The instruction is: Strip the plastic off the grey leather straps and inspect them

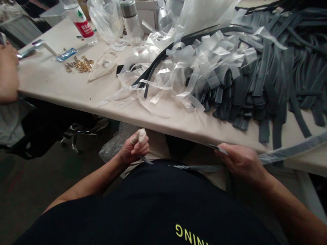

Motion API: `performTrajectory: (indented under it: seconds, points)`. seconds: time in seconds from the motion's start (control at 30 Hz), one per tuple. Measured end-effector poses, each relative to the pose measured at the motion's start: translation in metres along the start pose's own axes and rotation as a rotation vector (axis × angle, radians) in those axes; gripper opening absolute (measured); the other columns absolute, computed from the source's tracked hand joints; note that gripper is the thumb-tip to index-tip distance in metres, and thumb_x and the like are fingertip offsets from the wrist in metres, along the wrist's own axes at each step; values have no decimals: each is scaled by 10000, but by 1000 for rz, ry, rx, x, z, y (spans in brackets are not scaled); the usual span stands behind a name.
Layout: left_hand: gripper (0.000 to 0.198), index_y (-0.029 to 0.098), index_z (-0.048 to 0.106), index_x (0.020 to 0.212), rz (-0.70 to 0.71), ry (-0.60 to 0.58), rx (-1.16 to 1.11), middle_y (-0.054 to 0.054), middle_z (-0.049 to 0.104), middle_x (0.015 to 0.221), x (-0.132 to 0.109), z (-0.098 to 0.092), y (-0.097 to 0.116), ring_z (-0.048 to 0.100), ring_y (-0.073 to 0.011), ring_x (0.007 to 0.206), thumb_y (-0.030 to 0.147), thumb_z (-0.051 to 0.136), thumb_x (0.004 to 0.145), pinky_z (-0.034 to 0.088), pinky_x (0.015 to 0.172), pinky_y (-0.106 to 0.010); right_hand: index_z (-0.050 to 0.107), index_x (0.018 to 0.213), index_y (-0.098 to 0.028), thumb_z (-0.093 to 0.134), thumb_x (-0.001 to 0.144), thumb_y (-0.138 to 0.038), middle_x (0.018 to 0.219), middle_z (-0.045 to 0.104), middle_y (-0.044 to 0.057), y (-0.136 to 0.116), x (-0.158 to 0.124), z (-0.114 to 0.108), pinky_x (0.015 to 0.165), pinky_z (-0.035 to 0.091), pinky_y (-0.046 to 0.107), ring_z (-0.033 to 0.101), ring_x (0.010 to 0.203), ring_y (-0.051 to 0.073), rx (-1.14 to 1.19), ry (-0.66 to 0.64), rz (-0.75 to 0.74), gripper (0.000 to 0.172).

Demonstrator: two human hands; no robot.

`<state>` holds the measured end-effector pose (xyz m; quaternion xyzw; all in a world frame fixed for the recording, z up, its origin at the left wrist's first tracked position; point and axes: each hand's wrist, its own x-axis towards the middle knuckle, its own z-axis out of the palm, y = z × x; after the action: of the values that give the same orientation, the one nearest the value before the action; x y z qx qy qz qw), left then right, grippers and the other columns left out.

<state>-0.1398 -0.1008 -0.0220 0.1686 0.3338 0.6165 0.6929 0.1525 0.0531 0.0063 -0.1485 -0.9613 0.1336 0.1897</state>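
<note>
My left hand (135,147), with white wrapping on its thumb and a finger, is closed in front of my body at the table edge. A thin clear plastic film strip (196,167) runs from it, partly hidden by my shirt, across to the right. My right hand (240,161) is closed round a dark strap, whose short end (217,148) sticks out past the thumb. Beyond that hand, a film-covered length of the strap (291,149) stretches right over the table edge. How the film and strap join inside my right hand is hidden.
The table (107,114) carries a heap of clear film strips (176,78) and piled dark straps (260,88). Farther left lie small gold metal pieces (83,64), a blue packet (66,54), a bottle (83,25) and a glass flask (131,23). Another person's arm (7,73) is at left.
</note>
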Motion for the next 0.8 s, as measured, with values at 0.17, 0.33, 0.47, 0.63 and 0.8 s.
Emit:
performTrajectory:
  seconds: [0.17,0.33,0.47,0.63,0.8]
  points:
    - [368,156,617,813,-2,87,158,105,401,444,17,7,-15,192,-7,324,480,779,750,157,360,-155,511,749,-213,301,1056,-377,570,580,5,-2,6,-8,513,311,281,523,481,140,-1,-68,93,407]
    - [489,143,671,1025,7,-46,384,69,523,506,33,45,-35,336,-25,350,437,839,673,220,373,-172,553,796,-198,282,1049,-387,600,611,12,-28,28,17,512,284,275,528,504,152,87,-251,154,417]
    - [364,125,699,819,36,20,466,56,503,475,39,57,-37,352,-28,353,448,814,696,223,377,-181,583,825,-194,385,1024,-351,659,649,18,-34,26,23,531,304,268,575,558,162,138,-287,206,321]
    - [305,145,703,776,273,221,314,76,450,455,47,58,-36,319,-23,364,404,832,678,203,375,-165,636,1025,-187,397,1026,-344,852,723,54,-21,0,15,605,386,264,679,729,196,100,-199,240,286]
    - [338,150,666,736,298,243,218,77,453,449,53,62,-45,315,-23,355,401,861,621,198,363,-161,642,882,-179,295,1048,-405,653,648,28,-19,-14,12,524,326,264,608,557,167,65,-177,297,445]
